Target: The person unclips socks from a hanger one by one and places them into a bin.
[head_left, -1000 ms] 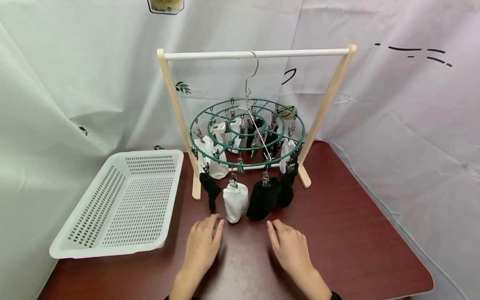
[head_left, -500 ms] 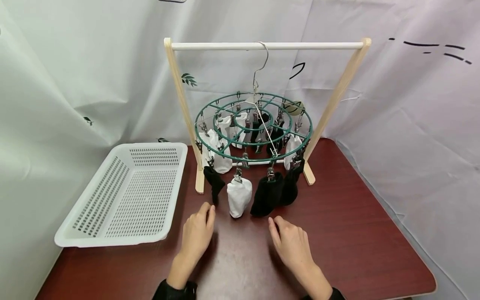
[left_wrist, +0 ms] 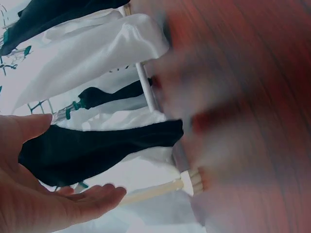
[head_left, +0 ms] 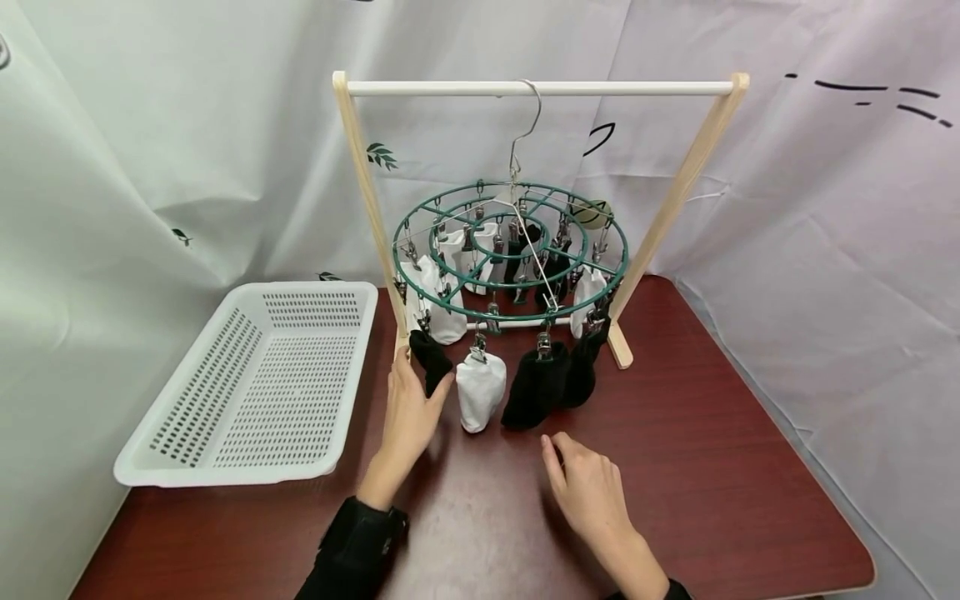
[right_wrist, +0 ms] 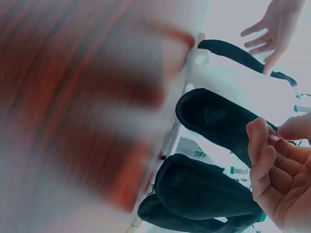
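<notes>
A green round clip hanger (head_left: 510, 317) carries several black and white socks. My left hand (head_left: 408, 417) is at the black sock (head_left: 431, 360) on the front left of the ring. In the left wrist view, its thumb and straight fingers lie on either side of this sock, spread and not closed on it. Just to the right hangs a white sock (head_left: 481, 390), and beyond it a larger black sock (head_left: 536, 388). Below that one, low over the table, my right hand (head_left: 592, 483) idles with loosely curled fingers, holding nothing.
A wooden rack with a white top bar (head_left: 450, 88) bears the hanger by its metal hook (head_left: 537, 112). To the left stands a white perforated basket (head_left: 352, 367) on the dark red table (head_left: 712, 483). White cloth (head_left: 810, 208) hangs behind.
My left hand has moved forward and up from the table to the front-left black sock, its fingers spreading. The right hand has barely moved. The head view has shifted slightly.
</notes>
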A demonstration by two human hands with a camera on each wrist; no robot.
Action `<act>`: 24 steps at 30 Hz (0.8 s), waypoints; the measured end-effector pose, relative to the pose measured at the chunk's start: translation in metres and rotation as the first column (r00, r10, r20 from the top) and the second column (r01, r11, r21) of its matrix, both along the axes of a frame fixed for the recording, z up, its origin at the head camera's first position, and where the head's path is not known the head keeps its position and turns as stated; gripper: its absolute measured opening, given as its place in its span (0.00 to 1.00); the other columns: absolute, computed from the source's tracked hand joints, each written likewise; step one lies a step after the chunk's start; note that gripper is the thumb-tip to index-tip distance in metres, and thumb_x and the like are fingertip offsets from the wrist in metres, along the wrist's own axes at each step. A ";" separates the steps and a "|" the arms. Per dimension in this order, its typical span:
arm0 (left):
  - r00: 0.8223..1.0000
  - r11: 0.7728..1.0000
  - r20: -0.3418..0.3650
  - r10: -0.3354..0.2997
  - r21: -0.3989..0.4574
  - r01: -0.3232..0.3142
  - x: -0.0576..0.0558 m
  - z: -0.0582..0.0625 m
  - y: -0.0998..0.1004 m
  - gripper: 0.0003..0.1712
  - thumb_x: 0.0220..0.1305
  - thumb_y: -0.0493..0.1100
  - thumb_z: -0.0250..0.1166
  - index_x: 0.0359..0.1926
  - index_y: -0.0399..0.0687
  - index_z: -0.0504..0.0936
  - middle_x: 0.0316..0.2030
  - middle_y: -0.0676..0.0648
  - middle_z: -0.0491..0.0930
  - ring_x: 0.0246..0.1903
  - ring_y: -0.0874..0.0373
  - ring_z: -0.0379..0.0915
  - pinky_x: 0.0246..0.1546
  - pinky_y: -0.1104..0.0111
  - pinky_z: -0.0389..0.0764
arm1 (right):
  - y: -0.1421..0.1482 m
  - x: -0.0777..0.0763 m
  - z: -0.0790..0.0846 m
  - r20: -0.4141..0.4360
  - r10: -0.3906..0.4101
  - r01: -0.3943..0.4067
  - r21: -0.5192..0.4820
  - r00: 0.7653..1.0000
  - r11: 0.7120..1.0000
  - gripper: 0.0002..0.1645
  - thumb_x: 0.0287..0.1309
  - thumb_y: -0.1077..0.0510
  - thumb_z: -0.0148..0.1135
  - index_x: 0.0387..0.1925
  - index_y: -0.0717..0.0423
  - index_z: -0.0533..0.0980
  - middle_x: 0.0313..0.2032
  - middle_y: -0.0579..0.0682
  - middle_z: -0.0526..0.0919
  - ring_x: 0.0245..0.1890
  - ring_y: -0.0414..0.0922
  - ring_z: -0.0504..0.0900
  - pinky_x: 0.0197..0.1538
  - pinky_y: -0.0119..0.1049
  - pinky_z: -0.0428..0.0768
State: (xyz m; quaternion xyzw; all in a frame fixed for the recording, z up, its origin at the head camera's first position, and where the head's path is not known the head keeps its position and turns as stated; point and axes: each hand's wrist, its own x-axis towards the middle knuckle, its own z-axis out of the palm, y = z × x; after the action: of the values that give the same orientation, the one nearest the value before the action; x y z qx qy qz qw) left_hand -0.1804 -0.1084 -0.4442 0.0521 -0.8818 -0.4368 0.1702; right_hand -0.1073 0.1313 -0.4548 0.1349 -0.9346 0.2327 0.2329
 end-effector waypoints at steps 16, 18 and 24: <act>0.972 0.980 -0.147 0.182 0.114 -0.166 -0.021 -0.013 0.003 0.20 0.77 0.39 0.55 0.61 0.28 0.75 0.50 0.25 0.81 0.49 0.27 0.77 0.50 0.39 0.75 | -0.001 0.001 0.004 0.005 0.050 -0.050 -0.029 0.999 0.998 0.14 0.69 0.59 0.63 0.25 0.51 0.74 0.15 0.37 0.65 0.13 0.34 0.64 0.18 0.31 0.64; 0.971 0.979 -0.168 0.173 0.142 -0.150 -0.017 -0.014 0.000 0.20 0.78 0.39 0.53 0.61 0.27 0.74 0.50 0.25 0.80 0.51 0.29 0.78 0.50 0.41 0.75 | -0.003 -0.001 0.007 -0.012 0.075 -0.076 -0.041 0.997 0.996 0.15 0.69 0.59 0.63 0.24 0.50 0.73 0.16 0.36 0.63 0.13 0.34 0.63 0.19 0.31 0.65; 0.981 0.971 -0.145 0.133 0.216 -0.099 -0.003 -0.016 -0.005 0.27 0.81 0.44 0.49 0.71 0.30 0.64 0.57 0.27 0.77 0.56 0.34 0.76 0.53 0.43 0.75 | -0.014 -0.009 0.021 -0.116 0.156 -0.161 -0.032 0.981 0.986 0.14 0.66 0.60 0.64 0.24 0.50 0.72 0.19 0.37 0.65 0.15 0.35 0.62 0.20 0.30 0.66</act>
State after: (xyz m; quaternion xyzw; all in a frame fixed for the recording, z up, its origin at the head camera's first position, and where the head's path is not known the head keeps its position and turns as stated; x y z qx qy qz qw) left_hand -0.1834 -0.1133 -0.4601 0.0864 -0.8106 -0.5184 0.2584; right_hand -0.1160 0.1172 -0.4335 0.2169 -0.9012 0.2617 0.2687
